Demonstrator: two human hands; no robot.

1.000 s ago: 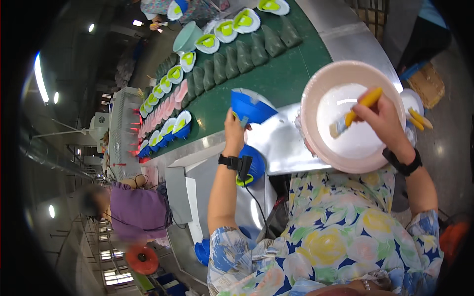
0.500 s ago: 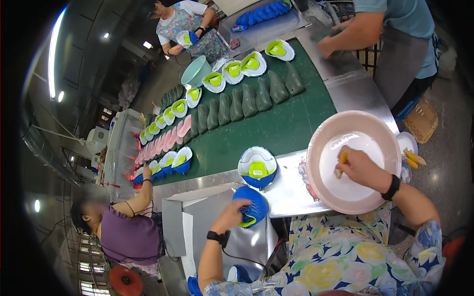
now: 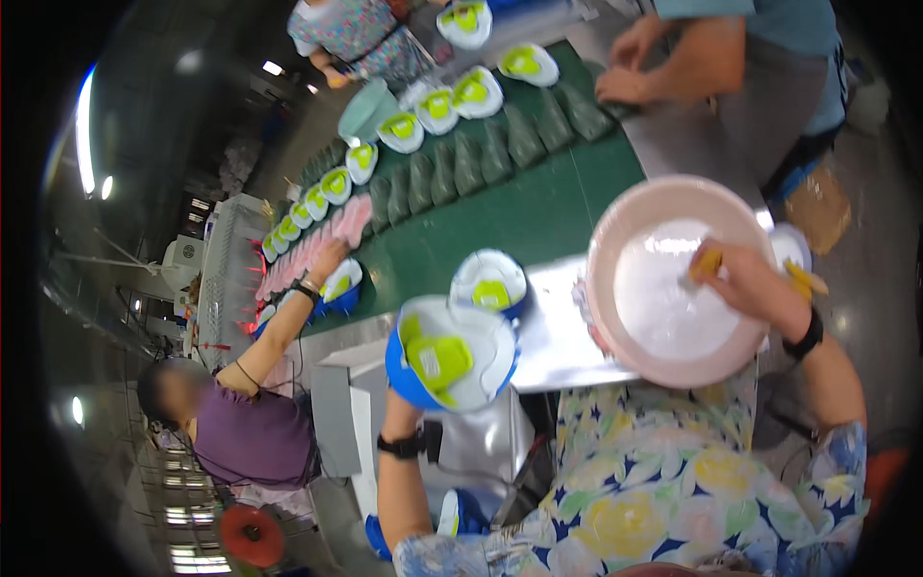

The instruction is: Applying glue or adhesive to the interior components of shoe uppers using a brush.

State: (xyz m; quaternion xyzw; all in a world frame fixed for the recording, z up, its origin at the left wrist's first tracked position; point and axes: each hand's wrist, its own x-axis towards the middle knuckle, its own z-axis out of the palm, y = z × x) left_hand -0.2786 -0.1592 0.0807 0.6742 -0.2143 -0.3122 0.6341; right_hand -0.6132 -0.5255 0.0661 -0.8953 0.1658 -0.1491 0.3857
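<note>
Brush (image 3: 710, 261) gripped in right hand (image 3: 748, 281), over basin (image 3: 604, 298); blue-white upper (image 3: 452, 354) lies left of it, held from below by left hand (image 3: 402, 413).

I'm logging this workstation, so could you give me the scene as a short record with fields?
Left hand: holding a blue-and-white shoe upper, lime lining showing
Right hand: holding a yellow-handled brush over the basin; tip blurred
Basin: pale pink, white liquid inside
Beyond held upper: second shoe upper
Green surface: row of dark foot moulds
Co-worker at left: purple top, arm stretched toward pink pieces
</note>
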